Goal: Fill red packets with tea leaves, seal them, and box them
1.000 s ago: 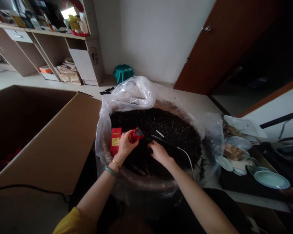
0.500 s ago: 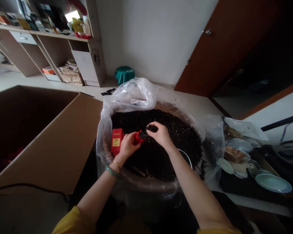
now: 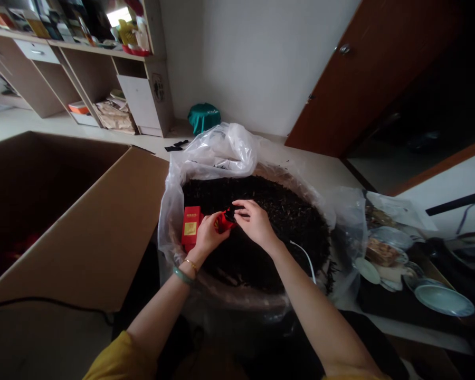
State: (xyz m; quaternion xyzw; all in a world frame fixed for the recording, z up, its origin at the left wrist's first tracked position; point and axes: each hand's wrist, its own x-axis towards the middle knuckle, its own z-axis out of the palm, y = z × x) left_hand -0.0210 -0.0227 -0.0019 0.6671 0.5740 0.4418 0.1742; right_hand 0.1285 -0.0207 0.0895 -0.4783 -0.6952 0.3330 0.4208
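Note:
My left hand [image 3: 209, 232] is closed around a small red packet [image 3: 224, 224] with a yellowish mark, its mouth facing right. Dark dried leaves [image 3: 230, 212] show at that mouth. My right hand [image 3: 255, 222] is right against the opening, fingertips bent together at the leaves there. Below both hands spreads a heap of dark dried leaves, probably tea [image 3: 293, 221], in a round basket lined with a clear plastic bag [image 3: 217, 153]. A red box with a gold label [image 3: 190, 226] lies on the heap, just left of my left hand.
A large open cardboard box [image 3: 91, 227] stands at the left. On the right are plastic bags, a bowl of brown pieces [image 3: 382, 250] and a pale dish [image 3: 443, 300]. A thin white curved strip [image 3: 304, 256] lies by my right forearm. Behind are a green-covered bin [image 3: 204, 119] and a desk.
My right hand has moved a little left and brought the dark leaves it pinched up to the packet's mouth. My left hand holds the packet in nearly the same place.

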